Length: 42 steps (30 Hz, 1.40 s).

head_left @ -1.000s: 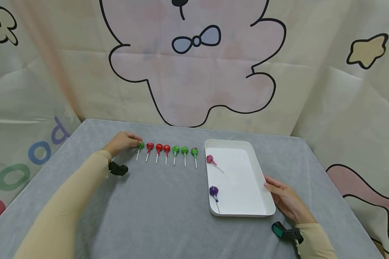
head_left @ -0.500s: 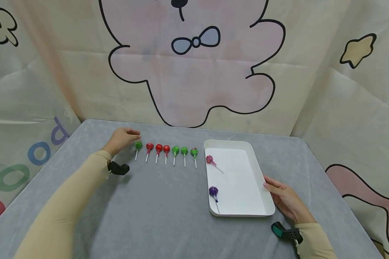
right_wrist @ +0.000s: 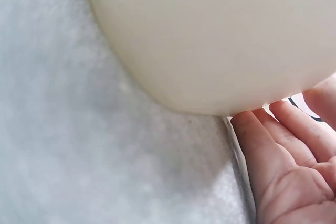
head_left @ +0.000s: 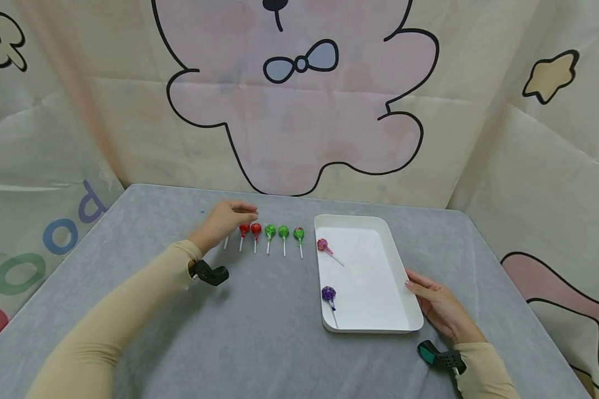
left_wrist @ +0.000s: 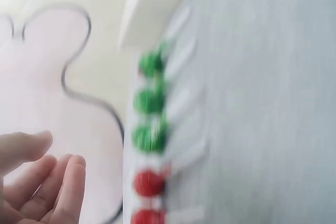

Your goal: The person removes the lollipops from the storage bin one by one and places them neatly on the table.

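Observation:
In the head view, my left hand [head_left: 224, 221] hovers over the left end of a row of lollipops at the table's back. Its fingers and thumb are loosely bent and hold nothing, as the left wrist view shows. Two red lollipops [head_left: 256, 229] and several green lollipops [head_left: 283, 233] are visible. Beside them, one lollipop shows only its white stick [head_left: 226, 242]; its head is behind the hand. My right hand [head_left: 444, 310] rests its fingertips against the outer right wall of a white tray [head_left: 374, 321]. Inside lie a pink lollipop [head_left: 322, 245] and a purple lollipop [head_left: 328, 293].
A grey cloth covers the table [head_left: 259, 332]. Printed curtains [head_left: 299, 127] stand behind it and at both sides. A tiny blue speck [head_left: 202, 211] lies on the cloth behind my left wrist. The tray stands right of the row.
My left hand has left the leftmost green lollipop and moved right above the row, covering that lollipop and a red one. My right hand and the tray have stayed put.

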### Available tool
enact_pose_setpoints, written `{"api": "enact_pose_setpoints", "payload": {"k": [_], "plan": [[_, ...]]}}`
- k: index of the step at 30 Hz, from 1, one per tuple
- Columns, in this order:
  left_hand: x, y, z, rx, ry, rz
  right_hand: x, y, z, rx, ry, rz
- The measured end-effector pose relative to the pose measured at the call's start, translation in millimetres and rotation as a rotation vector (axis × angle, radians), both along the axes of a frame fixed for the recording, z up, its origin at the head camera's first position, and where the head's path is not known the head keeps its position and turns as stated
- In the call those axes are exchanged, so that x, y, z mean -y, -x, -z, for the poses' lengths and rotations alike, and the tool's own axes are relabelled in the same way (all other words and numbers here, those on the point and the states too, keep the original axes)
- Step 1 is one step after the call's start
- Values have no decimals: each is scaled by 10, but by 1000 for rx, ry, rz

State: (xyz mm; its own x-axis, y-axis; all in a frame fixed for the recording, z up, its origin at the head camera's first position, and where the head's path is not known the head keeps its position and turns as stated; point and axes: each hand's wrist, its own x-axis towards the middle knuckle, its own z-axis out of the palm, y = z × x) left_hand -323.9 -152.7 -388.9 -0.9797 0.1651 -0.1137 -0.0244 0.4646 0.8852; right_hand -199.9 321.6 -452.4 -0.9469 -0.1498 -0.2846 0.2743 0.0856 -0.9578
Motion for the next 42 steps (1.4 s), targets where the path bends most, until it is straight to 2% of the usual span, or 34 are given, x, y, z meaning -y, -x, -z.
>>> {"api": "enact_pose_setpoints", "payload": {"k": [8,12,17,25,30,36,42], "plan": [[-467,-220,1,26,-68,182,3,3,6,4,5,2],[-667,-316,-32,55,-90,248,3,-1,-4,-1,9,-3],[-899,-388,-30,54,-85,335,-3,-6,-8,-10,14,-14],[-1195,-461,20,19,-96,520,-16,-8,-1,-29,4,-46],[-1318,-464,33,33,-45,590,-22,-10,2,-27,7,-46],[-1421,-441,44,-3,77,697,-26,-11,15,-34,2,-56],[-1533,-354,21,-15,209,816,-17,-12,5,-23,-21,-36]]}}
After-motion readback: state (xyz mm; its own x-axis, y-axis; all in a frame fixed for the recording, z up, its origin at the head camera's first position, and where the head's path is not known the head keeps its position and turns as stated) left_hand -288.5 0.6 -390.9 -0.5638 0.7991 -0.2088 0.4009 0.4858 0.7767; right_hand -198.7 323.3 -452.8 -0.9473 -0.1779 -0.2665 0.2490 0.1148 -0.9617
